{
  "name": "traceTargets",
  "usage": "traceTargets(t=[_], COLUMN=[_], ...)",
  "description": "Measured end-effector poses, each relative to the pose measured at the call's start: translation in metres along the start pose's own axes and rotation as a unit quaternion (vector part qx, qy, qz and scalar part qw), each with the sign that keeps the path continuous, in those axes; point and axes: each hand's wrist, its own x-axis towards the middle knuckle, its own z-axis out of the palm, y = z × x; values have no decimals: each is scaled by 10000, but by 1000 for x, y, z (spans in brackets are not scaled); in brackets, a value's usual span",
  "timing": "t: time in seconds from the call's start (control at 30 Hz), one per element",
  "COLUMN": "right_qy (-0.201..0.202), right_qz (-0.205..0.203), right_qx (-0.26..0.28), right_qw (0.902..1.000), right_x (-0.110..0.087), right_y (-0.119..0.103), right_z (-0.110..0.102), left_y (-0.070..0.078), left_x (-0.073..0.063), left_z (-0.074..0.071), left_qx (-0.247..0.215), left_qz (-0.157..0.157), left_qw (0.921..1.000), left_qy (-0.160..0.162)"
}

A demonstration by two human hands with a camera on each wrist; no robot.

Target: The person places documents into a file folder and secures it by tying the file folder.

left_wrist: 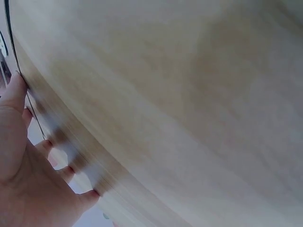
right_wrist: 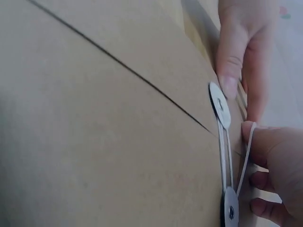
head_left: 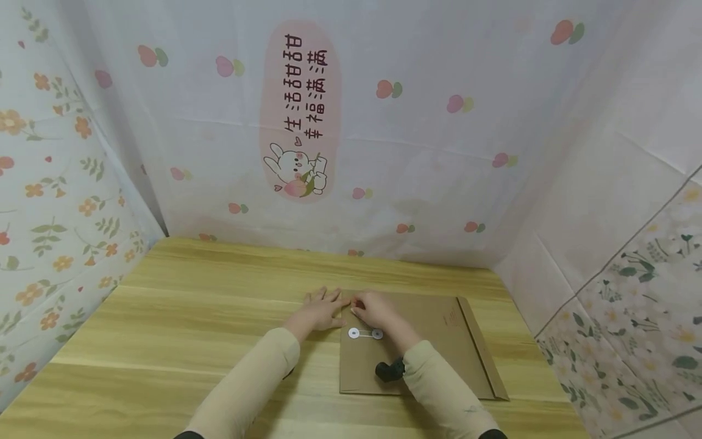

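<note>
A brown document envelope (head_left: 422,311) lies flat on the table, with two white button discs (right_wrist: 219,106) joined by loops of white string. My right hand (head_left: 375,309) is over the envelope's upper left part. Its thumb and fingers pinch the loose end of the string (right_wrist: 245,165), which runs taut from the nearer disc in the right wrist view. My left hand (head_left: 320,311) has its fingers spread on the table by the envelope's left edge, the thumb (left_wrist: 15,87) right at that edge. In the head view the left index fingertip comes close to the right fingers.
The table (head_left: 192,323) has a yellowish wood-grain top. Patterned cloth (head_left: 428,177) hangs behind it and on both sides. A black wrist camera (head_left: 389,369) on the right wrist overlaps the envelope's lower part in the head view. A folded strip (head_left: 482,347) runs along the envelope's right side.
</note>
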Motion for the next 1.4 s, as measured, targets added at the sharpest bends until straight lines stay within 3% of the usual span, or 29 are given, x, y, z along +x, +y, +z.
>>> traceTargets(t=[0.33, 0.47, 0.63, 0.8, 0.9, 1.07, 1.2, 1.33, 1.4], right_qy=[256, 334, 288, 331, 346, 331, 341, 351, 334], right_qz=[378, 518, 478, 506, 541, 534, 491, 548, 590], right_qx=[1340, 1318, 1370, 1438, 1480, 1575, 1619, 1641, 1641], right_qw=[9899, 9894, 9890, 9878, 9869, 9855, 9850, 9843, 9841], right_x=[-6, -10, -13, -13, -12, -12, -12, -12, -12], right_y=[13, 24, 30, 30, 30, 30, 30, 29, 29], right_z=[2, 0, -1, -1, -1, 0, -1, -3, -4], left_y=[2, 1, 1, 1, 4, 7, 5, 5, 8], left_x=[-3, -1, 3, 7, 10, 15, 14, 9, 5], left_z=[3, 4, 4, 3, 2, 5, 7, 7, 5], left_qx=[-54, -70, 23, 25, 119, 622, 761, 1035, 1406], left_qz=[126, 143, 257, 643, 767, 1014, 1281, 1494, 1599], left_qw=[9999, 9999, 9986, 9922, 9889, 9824, 9750, 9700, 9652], left_qy=[-1, 68, 460, 1068, 1267, 1443, 1647, 1612, 1519])
